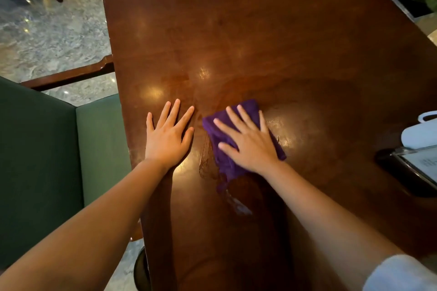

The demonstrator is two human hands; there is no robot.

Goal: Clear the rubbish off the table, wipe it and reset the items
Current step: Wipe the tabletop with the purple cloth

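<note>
Purple cloth [238, 139] lay under the flat, open right hand [248, 143], left hand [166, 136] open beside it; a wide swipe w/ it risked hitting the white jug [419, 133] & menu clipboard [416, 168] right of cloth.

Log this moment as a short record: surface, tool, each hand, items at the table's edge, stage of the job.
surface: dark glossy wooden table, damp streaks near the cloth
tool: crumpled purple cleaning cloth, lying flat on the table
right hand: open palm pressed down on the cloth
left hand: flat on bare wood, fingers spread, beside the cloth, not touching it
edge items: white ceramic pot and clear menu stand at the right edge
rubbish: none in view
stage: wiping
</note>
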